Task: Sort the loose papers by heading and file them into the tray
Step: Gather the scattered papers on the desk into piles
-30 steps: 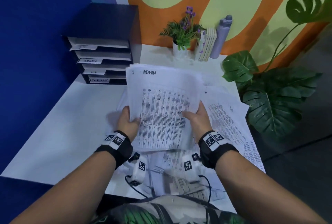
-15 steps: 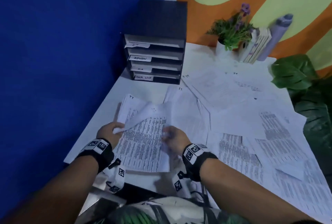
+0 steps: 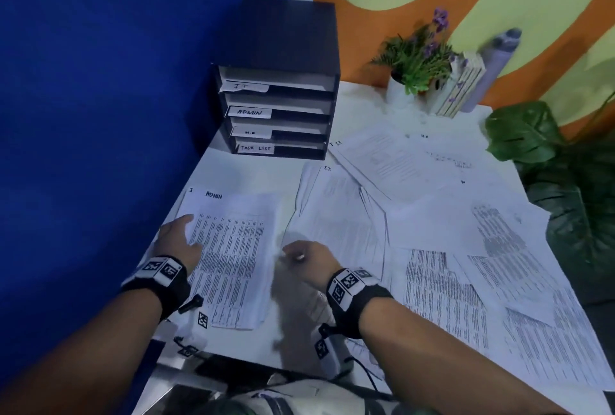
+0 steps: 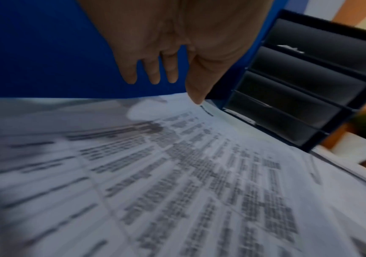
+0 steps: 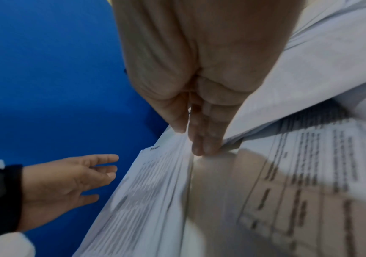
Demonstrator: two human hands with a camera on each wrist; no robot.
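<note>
A stack of printed sheets headed ADMIN (image 3: 233,258) lies flat on the white table (image 3: 249,178) in front of me at the left. My left hand (image 3: 179,238) rests on its left edge with the fingers straight and spread. In the left wrist view the left hand (image 4: 166,52) holds nothing above the stack (image 4: 177,173). My right hand (image 3: 306,258) is at the stack's right edge. Its straight fingers (image 5: 199,139) touch the sheet edges. The black tray (image 3: 276,115) stands at the back left with slots labelled IT, ADMIN, H.R and TASK LIST.
Loose sheets cover the right half of the table, among them an IT pile (image 3: 339,215) and printed pages (image 3: 449,281). A potted flower (image 3: 416,62), books (image 3: 462,88) and a bottle (image 3: 492,62) stand at the back. A blue wall (image 3: 100,115) runs along the left; a leafy plant (image 3: 565,181) stands right.
The ADMIN stack, held up in both hands a second ago, now lies on the table at the left. Both hands have let go. My view has swung left.
</note>
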